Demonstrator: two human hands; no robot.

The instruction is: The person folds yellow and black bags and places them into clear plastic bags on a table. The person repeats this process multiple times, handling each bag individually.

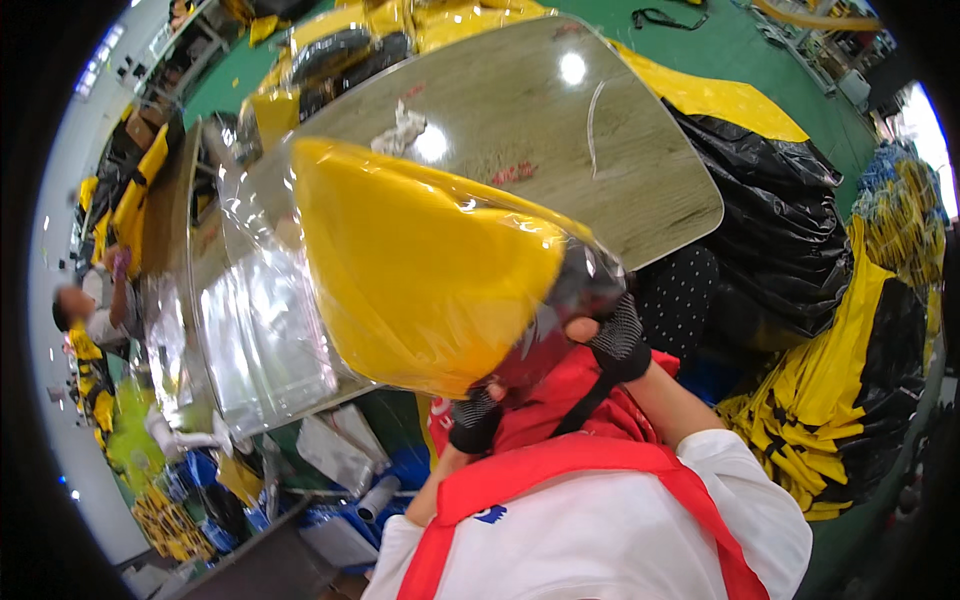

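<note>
Between my two hands is a folded yellow and black sheet in a clear plastic bag (430, 265), its yellow part tilted up over the table. My left hand (477, 415), in a dark fingerless glove, grips the near lower edge of the bag. At its right corner, by the black part, my right hand (612, 335) in a matching glove is closed on it, thumb on top. Beyond the bag lies the wood-patterned table (640, 150), with a crumpled whitish scrap (400, 132) on its surface.
Clear plastic bags (265, 340) lie on the table's left part. Black sheeting (765, 220) and a yellow and black pile (830, 400) hang or lie at the right. More yellow sheets (450, 22) are beyond the far edge. Another person (105, 300) is at the far left.
</note>
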